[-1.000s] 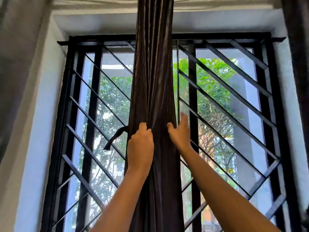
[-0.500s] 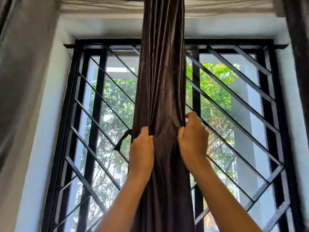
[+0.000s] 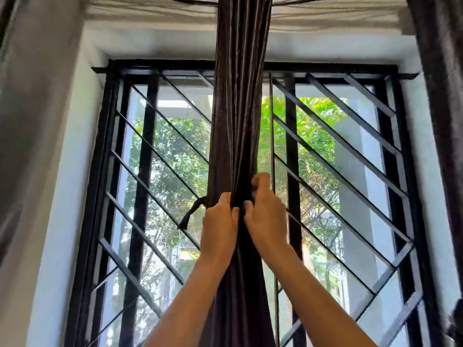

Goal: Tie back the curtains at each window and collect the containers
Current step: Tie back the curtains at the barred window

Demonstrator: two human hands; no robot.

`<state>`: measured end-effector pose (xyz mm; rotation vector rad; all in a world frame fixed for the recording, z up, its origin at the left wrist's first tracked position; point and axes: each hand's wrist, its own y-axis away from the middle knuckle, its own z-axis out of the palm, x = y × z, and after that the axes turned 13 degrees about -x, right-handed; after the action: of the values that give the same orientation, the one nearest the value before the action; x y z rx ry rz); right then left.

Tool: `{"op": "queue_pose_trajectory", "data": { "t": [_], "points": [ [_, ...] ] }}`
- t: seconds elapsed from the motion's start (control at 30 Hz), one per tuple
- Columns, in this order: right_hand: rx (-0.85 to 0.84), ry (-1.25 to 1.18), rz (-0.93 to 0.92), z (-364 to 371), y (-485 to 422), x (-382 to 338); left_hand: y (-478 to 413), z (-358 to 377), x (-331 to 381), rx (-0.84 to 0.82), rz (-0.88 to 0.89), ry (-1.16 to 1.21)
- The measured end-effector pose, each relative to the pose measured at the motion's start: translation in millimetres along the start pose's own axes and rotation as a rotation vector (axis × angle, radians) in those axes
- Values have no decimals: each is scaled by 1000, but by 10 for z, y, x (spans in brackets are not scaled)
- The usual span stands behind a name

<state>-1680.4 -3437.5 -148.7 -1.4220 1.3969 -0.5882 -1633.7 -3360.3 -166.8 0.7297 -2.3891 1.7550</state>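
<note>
Fingers of left hand and right hand gripping gathered dark curtain, hands just beside each other; thin tie strap hanging at left edge.

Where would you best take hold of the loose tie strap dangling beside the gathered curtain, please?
Probably pinch the tie strap near its free lower end, coming from the left: it juts from the left side of the curtain and hangs clear there.

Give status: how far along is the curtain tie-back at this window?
Done: the curtain is gathered into one bunch in front of the window grille. In hand: left hand and right hand both grip the bunch; the tie strap hangs loose at its left. Left: fastening the strap; no containers are in view.
</note>
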Motion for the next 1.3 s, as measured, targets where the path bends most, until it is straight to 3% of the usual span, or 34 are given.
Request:
{"op": "queue_pose_trajectory", "data": {
  "t": [0.1,0.27,0.57,0.77,1.0,1.07,1.17,1.23,1.3],
  "points": [
    [13,-192,102,48,-11,-65,-32,-46,-49,-66,41,47],
    [-19,-216,119,18,10,-116,-38,-76,-112,-103,76,117],
    [-11,-152,101,81,172,-155,227,156,-267,-99,31,90],
    [82,-113,230,214,177,-223,457,287,-285,-73,-8,231],
    [73,107,240,200,223,-122,628,156,-481,-166,151,285],
    [92,108,252,152,240,-70,614,93,-601,-35,30,363],
    [92,128,254,132,262,-36,421,45,-805,115,-306,403],
    [94,105,237,165,268,-38,234,30,-919,-33,-443,394],
    [93,86,223,211,272,-42,82,13,-972,-201,-460,399]
  ]
}}
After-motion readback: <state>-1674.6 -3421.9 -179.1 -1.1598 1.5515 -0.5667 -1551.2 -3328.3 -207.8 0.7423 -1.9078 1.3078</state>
